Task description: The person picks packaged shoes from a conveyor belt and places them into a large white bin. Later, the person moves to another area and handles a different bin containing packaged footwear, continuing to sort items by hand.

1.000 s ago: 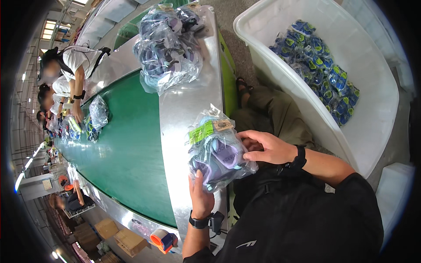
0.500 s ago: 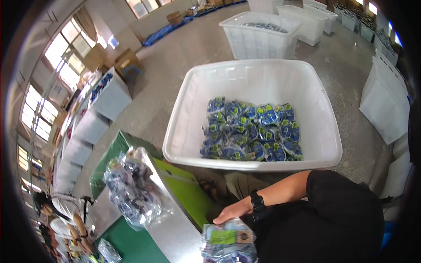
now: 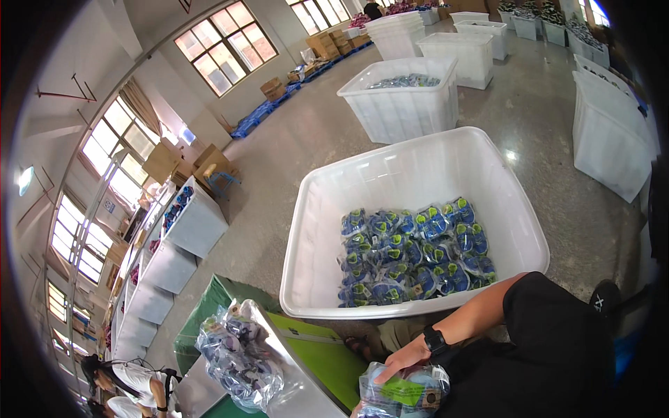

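Observation:
My right hand [image 3: 408,359], with a black watch on its wrist, is closed on a clear plastic pack [image 3: 403,396] at the lower edge. The pack has a bright green label and blue-grey contents I cannot make out. A sliver of skin, seemingly my left hand [image 3: 356,409], shows at the pack's left edge; its fingers are mostly hidden. Beyond the hands stands a large white tub [image 3: 296,279], where rows of bagged blue packs [image 3: 418,254] with lime-green labels lie. On the metal tabletop [image 3: 306,369] to the left is a clear bag [image 3: 240,359] of greyish-purple items.
A green cloth-like cover [image 3: 198,320] hangs by the table's far end. More white tubs [image 3: 404,104] stand on the floor ahead and along the right. A row of white bins [image 3: 167,268] runs along the left, with a co-worker [image 3: 139,383] bending near it.
My view has tilted up, so the tub and table sit lower in the picture. My right hand still holds the pack, now gripping it from above, and skin shows at its left edge.

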A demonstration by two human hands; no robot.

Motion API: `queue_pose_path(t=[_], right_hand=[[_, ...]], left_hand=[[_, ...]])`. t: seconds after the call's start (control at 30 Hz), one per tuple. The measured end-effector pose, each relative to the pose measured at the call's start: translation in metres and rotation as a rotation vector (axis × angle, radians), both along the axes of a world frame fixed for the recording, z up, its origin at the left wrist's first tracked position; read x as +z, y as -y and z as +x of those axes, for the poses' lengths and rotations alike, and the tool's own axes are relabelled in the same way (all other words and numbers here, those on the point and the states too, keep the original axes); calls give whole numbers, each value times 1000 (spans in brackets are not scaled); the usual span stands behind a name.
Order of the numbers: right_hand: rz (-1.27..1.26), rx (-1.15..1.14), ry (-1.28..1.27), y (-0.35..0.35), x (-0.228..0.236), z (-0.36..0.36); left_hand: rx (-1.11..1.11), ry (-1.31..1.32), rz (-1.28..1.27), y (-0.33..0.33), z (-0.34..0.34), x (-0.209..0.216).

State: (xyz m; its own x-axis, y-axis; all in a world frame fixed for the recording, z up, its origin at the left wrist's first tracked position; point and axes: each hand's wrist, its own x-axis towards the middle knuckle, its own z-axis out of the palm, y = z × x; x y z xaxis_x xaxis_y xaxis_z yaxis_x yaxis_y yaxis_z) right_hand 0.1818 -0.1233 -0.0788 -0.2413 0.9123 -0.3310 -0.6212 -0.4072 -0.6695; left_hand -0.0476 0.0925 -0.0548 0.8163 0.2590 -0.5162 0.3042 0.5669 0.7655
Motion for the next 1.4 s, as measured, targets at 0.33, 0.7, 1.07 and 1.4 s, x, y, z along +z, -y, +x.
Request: queue_pose_path(t=[0.33, 0.7, 1.07, 1.4], right_hand=[[32, -205, 144, 14, 9, 18], [523, -2124, 262, 230, 191, 353], [22, -1671, 460, 274, 103, 306], [-260, -1461, 468, 244, 7, 227]], left_hand=[[3, 18, 66, -6, 7, 4], [-179, 118, 209, -46, -30, 16], [-178, 11, 424, -41, -48, -9], [-22, -34, 310, -25, -48, -2]])
